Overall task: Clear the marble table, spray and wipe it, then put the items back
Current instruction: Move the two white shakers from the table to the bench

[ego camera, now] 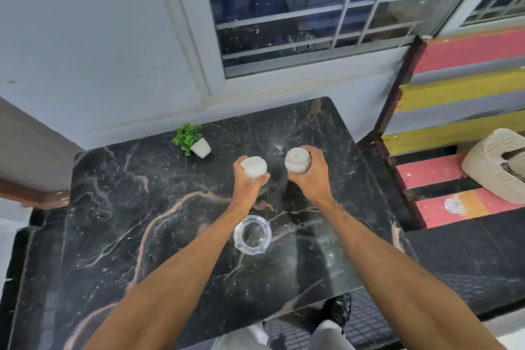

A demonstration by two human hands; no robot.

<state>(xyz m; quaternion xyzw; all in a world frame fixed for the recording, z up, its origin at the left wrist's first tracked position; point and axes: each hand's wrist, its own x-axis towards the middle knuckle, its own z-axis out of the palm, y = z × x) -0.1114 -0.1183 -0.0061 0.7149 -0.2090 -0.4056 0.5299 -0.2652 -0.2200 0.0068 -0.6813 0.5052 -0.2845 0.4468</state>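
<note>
Each hand, left hand (250, 182) and right hand (312, 176), has its fingers wrapped round a white candle jar (253, 167) above the marble desk (142, 207), probably lifting or replacing them.

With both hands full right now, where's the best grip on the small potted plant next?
Grip the white pot, not the foliage. The plant lies tipped on the marble table, leaves pointing to the far left, pot base toward the person. Come from above, fingers across the pot's tapered sides near the rim, once the left hand or right hand is free.

Even, soft light; glare on the marble table (119, 207); edges bowed.
</note>
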